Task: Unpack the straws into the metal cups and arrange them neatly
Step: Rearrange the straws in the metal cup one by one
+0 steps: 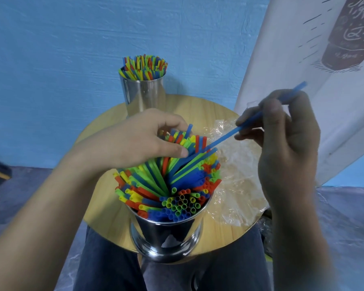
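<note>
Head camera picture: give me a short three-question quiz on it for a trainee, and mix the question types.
1. True or false: the right hand pinches a single blue straw.
2. Fill in: the left hand grips some of the straws standing in the ___ metal cup, near or far.
3. Where does the clear plastic wrapper lie?
A. on the person's lap
B. on the table, right of the near cup
C. on the floor

Key: 1 true; 2 near; 3 B.
</note>
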`<state>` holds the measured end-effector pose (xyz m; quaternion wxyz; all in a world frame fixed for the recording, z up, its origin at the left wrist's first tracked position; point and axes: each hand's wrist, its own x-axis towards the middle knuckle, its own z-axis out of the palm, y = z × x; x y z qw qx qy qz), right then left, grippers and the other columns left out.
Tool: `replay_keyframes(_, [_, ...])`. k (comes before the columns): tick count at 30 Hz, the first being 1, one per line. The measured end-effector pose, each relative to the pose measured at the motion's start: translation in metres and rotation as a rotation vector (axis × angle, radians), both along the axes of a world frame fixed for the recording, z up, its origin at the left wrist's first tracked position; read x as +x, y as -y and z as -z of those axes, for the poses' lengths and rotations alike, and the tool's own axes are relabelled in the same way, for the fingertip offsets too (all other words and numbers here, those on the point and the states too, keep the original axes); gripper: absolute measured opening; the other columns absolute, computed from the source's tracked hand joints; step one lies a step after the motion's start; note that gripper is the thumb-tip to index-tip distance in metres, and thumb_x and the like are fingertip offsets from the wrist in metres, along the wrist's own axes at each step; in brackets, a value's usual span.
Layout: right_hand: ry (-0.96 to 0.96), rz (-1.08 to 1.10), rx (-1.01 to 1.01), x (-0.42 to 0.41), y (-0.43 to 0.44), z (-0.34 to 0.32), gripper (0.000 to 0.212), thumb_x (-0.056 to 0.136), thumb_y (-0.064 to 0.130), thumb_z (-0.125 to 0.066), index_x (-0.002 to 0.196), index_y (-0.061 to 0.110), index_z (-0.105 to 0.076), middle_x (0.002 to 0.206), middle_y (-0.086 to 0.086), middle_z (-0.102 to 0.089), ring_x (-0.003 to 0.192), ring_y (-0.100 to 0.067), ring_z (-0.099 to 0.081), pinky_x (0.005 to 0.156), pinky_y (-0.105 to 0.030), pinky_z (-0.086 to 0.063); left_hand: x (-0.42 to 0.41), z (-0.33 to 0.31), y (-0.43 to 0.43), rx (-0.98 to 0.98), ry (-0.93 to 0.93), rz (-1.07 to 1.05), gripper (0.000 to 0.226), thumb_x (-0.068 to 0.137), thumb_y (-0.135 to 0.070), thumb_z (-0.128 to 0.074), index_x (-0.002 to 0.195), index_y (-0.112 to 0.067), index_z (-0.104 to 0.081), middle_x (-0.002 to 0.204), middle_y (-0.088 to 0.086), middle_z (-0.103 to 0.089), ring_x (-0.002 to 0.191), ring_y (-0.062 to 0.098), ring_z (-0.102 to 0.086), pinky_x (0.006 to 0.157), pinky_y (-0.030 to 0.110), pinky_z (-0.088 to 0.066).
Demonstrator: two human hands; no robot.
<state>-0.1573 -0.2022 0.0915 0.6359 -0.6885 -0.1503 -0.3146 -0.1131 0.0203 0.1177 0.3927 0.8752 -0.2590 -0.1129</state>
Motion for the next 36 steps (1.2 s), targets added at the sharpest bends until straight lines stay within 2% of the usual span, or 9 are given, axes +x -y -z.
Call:
replay_keyframes(4, [-0.052, -0.053, -0.122, -0.004, -0.007, -0.002, 0.016, 0.110, 0.010, -0.040, 0.099, 0.015, -0.050, 0.081, -0.005, -0.069, 0.078, -0.027, -0.067, 0.070, -0.037, -0.057, -0.001, 0.002, 0.000, -0.049, 0.028, -0.023, 0.011, 0.085, -0.032, -0.079, 0.081, -0.028, -0.070, 0.071, -0.017, -0.065, 0.065, 0.004, -0.058, 0.069, 0.025, -0.042])
replay_keyframes(9, [-0.160, -0.109, -0.308, -0.003, -0.014, 0.001, 0.012, 0.108, 0.014, -0.051, 0.100, 0.010, -0.059, 0.086, 0.002, -0.070, 0.085, -0.021, -0.070, 0.075, -0.039, -0.059, 0.000, 0.003, 0.000, -0.101, 0.066, -0.077, 0.017, 0.082, -0.037, -0.081, 0.075, -0.026, -0.069, 0.078, -0.002, -0.067, 0.067, 0.008, -0.058, 0.070, 0.031, -0.046])
replay_keyframes(11, [-0.182, -0.109, -0.322, -0.003, -0.013, 0.003, 0.003, 0.103, 0.016, -0.061, 0.103, 0.018, -0.061, 0.087, 0.002, -0.067, 0.085, -0.021, -0.068, 0.075, -0.046, -0.059, -0.002, 0.002, 0.000, -0.121, 0.056, -0.070, 0.016, 0.081, -0.035, -0.080, 0.074, -0.027, -0.069, 0.076, -0.007, -0.069, 0.068, 0.006, -0.061, 0.067, 0.024, -0.048])
replay_keyframes(14, [-0.189, -0.089, -0.292, -0.004, -0.012, 0.005, 0.023, 0.098, 0.018, -0.069, 0.111, 0.033, -0.058, 0.085, 0.000, -0.065, 0.084, -0.020, -0.067, 0.076, -0.041, -0.059, -0.003, 0.000, 0.000, -0.142, 0.058, -0.082, 0.018, 0.079, -0.038, -0.079, 0.074, -0.023, -0.070, 0.074, -0.004, -0.069, 0.068, 0.010, -0.062, 0.065, 0.025, -0.048])
replay_keyframes(20, [-0.142, -0.053, -0.398, -0.003, -0.011, 0.008, 0.020, 0.104, 0.026, -0.055, 0.110, 0.038, -0.070, 0.093, 0.023, -0.068, 0.092, -0.012, -0.067, 0.075, -0.035, -0.058, -0.004, 0.000, -0.001, -0.165, 0.068, -0.095, 0.043, 0.075, -0.043, -0.078, 0.082, -0.004, -0.061, 0.074, 0.001, -0.048, 0.069, 0.016, -0.045, 0.069, 0.033, -0.037])
replay_keyframes(26, [-0.186, -0.127, -0.347, -0.004, -0.013, 0.009, 0.013, 0.100, 0.024, -0.064, 0.099, 0.036, -0.070, 0.090, 0.017, -0.068, 0.090, -0.011, -0.066, 0.070, -0.022, -0.053, -0.006, -0.002, -0.002, -0.150, 0.107, -0.063, 0.030, 0.085, -0.036, -0.077, 0.091, -0.009, -0.065, 0.089, 0.012, -0.065, 0.082, 0.022, -0.065, 0.077, 0.035, -0.052])
replay_keyframes(30, [-0.212, -0.159, -0.321, -0.003, -0.014, 0.009, 0.010, 0.099, 0.017, -0.068, 0.091, 0.024, -0.068, 0.084, 0.015, -0.068, 0.083, -0.012, -0.066, 0.069, -0.021, -0.050, -0.005, -0.004, -0.003, -0.181, 0.161, -0.072, 0.010, 0.091, -0.030, -0.077, 0.090, -0.026, -0.068, 0.097, -0.005, -0.070, 0.092, 0.004, -0.067, 0.083, 0.024, -0.052])
replay_keyframes(33, [-0.216, -0.158, -0.334, -0.003, -0.014, 0.008, 0.012, 0.101, 0.019, -0.065, 0.091, 0.023, -0.070, 0.083, 0.017, -0.068, 0.083, -0.013, -0.066, 0.068, -0.019, -0.049, -0.006, -0.008, 0.000, -0.282, 0.195, -0.078, 0.008, 0.091, -0.029, -0.073, 0.094, -0.022, -0.069, 0.099, -0.001, -0.071, 0.097, 0.014, -0.068, 0.087, 0.030, -0.053])
replay_keyframes(36, [-0.218, -0.149, -0.334, -0.003, -0.015, 0.008, 0.013, 0.101, 0.020, -0.064, 0.091, 0.024, -0.071, 0.085, 0.017, -0.069, 0.084, -0.012, -0.065, 0.069, -0.018, -0.049, -0.007, -0.013, 0.005, -0.436, 0.251, -0.096, 0.011, 0.092, -0.021, -0.069, 0.097, -0.012, -0.069, 0.100, 0.014, -0.070, 0.095, 0.033, -0.066, 0.078, 0.041, -0.052])
